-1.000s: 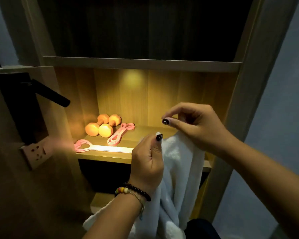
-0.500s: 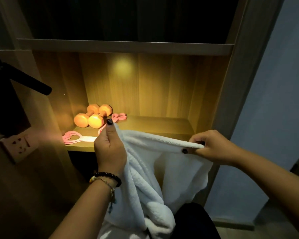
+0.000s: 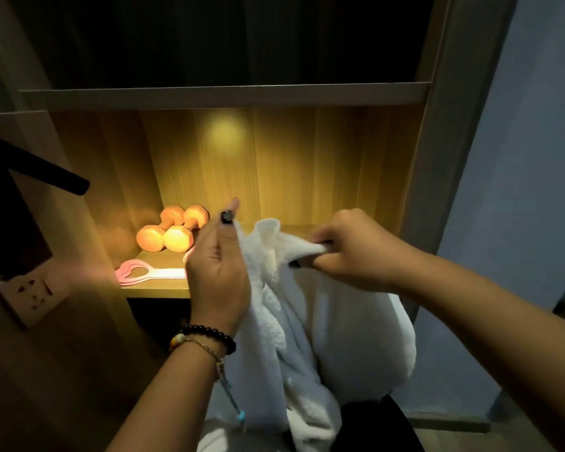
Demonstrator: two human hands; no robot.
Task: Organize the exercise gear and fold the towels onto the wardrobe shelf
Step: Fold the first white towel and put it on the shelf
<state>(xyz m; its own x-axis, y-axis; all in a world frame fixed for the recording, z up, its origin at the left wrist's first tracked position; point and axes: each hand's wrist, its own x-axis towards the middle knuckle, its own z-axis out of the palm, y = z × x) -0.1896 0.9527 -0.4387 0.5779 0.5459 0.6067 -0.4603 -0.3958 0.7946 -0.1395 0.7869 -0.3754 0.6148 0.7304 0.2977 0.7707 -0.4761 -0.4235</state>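
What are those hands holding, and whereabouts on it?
A white towel. The left hand and right hand each pinch its upper edge; the rest hangs down.

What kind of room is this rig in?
Most likely a bedroom, at a built-in wardrobe: a lit wooden shelf holds orange dumbbells, a wall socket sits to the left, and both hands hold a white towel.

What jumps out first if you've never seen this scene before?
A white towel hangs in front of the wardrobe, gripped near its top edge by the left hand and the right hand. Behind them, on the lit shelf, two orange dumbbells glow at the left, with a pink resistance band in front.
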